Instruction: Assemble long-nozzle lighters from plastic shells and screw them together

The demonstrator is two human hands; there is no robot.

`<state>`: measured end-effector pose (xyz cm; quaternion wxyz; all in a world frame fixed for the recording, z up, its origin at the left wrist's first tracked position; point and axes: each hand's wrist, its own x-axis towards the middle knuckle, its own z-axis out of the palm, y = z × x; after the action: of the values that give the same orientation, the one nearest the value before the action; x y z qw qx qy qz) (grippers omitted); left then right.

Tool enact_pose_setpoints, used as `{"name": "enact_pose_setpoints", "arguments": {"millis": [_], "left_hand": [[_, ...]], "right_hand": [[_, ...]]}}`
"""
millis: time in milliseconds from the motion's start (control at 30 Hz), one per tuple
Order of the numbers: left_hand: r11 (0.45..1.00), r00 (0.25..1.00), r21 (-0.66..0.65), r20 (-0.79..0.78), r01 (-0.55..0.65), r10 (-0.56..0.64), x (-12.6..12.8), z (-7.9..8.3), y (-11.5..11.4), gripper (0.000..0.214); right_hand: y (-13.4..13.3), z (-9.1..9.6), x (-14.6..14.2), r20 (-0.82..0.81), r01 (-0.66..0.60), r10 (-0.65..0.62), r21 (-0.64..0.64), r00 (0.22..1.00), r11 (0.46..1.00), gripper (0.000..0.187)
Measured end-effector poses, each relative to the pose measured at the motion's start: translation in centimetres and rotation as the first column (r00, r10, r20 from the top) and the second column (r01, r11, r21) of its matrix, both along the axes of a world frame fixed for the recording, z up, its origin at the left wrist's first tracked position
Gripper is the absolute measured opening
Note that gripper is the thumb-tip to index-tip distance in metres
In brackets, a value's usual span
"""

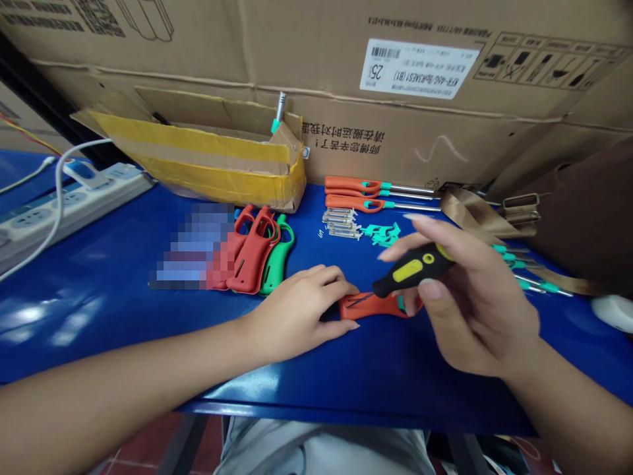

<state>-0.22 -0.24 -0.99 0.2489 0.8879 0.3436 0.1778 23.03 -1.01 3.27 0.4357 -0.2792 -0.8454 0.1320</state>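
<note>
My left hand (309,303) is closed around the left end of an orange lighter handle (363,307), which lies flat on the blue table. In my right hand (487,310) is a screwdriver (413,270) with a black and yellow grip. Its thin shaft slants down to the left, its tip at the slot in the orange handle; whether it touches the bottom of the slot I cannot tell. My right fingers partly cover the handle's right end. Left of my left hand are red lighter handles (252,260) and a green one (275,264).
Behind my hands lie finished-looking orange lighters (353,203), clear fuel tanks (341,224), teal triggers (383,234) and small springs (320,233). A yellow-taped cardboard box (212,175) stands at the back left, near a power strip (74,198). More metal lighter tubes (537,284) lie right.
</note>
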Motion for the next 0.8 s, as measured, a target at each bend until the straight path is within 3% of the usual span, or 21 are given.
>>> {"name": "enact_pose_setpoints", "arguments": {"millis": [167, 333, 500, 667, 800], "left_hand": [[1.000, 1.000, 0.002, -0.004, 0.001, -0.001, -0.04, 0.06, -0.09, 0.029], [1.000, 1.000, 0.003, -0.007, -0.002, 0.002, 0.03, 0.03, -0.04, 0.023], [1.000, 1.000, 0.004, -0.012, -0.005, 0.005, 0.05, 0.04, -0.07, 0.028], [1.000, 1.000, 0.003, -0.022, -0.010, 0.010, 0.05, 0.12, -0.14, 0.023], [1.000, 1.000, 0.009, -0.022, -0.016, 0.016, 0.07, 0.00, -0.13, 0.026]], "right_hand": [[-0.15, 0.30, -0.10, 0.046, 0.116, -0.133, 0.262, 0.990, 0.958, 0.060], [0.07, -0.03, -0.22, -0.029, -0.088, 0.089, 0.025, 0.996, 0.996, 0.065], [0.24, 0.09, -0.31, 0.044, 0.024, -0.034, 0.208, 0.998, 0.978, 0.059], [0.22, 0.05, 0.10, 0.036, -0.100, 0.101, -0.023, 0.994, 0.995, 0.064], [0.13, 0.35, 0.02, 0.094, -0.021, 0.003, 0.188, 0.996, 0.982, 0.059]]}}
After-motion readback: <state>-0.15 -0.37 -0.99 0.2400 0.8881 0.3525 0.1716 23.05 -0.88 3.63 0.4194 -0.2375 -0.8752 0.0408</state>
